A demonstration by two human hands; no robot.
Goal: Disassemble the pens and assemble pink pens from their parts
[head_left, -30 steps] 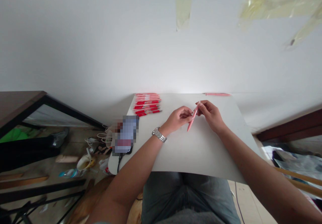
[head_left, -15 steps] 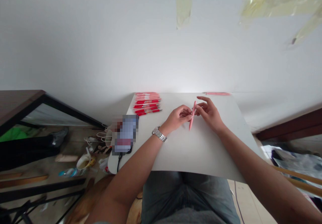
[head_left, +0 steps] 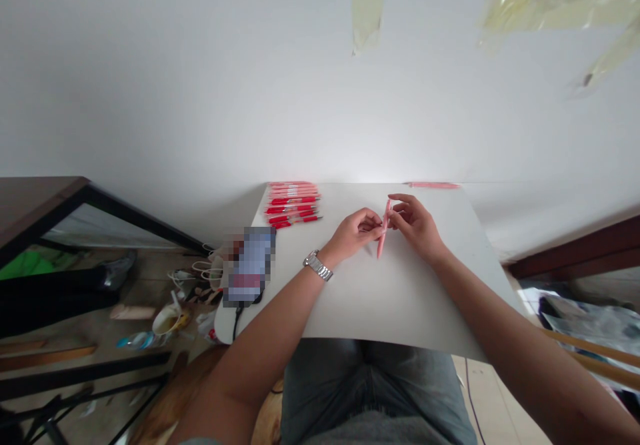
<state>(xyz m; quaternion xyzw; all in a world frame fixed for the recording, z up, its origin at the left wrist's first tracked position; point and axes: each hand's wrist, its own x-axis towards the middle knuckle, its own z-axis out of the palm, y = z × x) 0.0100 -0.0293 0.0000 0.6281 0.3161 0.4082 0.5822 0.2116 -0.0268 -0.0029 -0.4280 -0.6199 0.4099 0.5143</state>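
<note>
A pink pen (head_left: 383, 237) stands nearly upright over the white table (head_left: 380, 291), gripped by both hands. My left hand (head_left: 353, 233), with a metal watch on its wrist, pinches the pen's middle from the left. My right hand (head_left: 416, 225) pinches its upper part from the right, fingers curled. A row of several red and pink pens (head_left: 291, 204) lies at the table's far left corner. Another pink pen (head_left: 433, 185) lies along the far edge.
A blurred phone (head_left: 249, 266) with a cable rests at the table's left edge. Cups and clutter (head_left: 170, 318) sit on the floor to the left, beside a dark glass-topped table (head_left: 75, 211). A white wall rises behind.
The pen has turned from slanted to nearly upright between my hands. My right fingers opened briefly, then curled back onto the pen's top.
</note>
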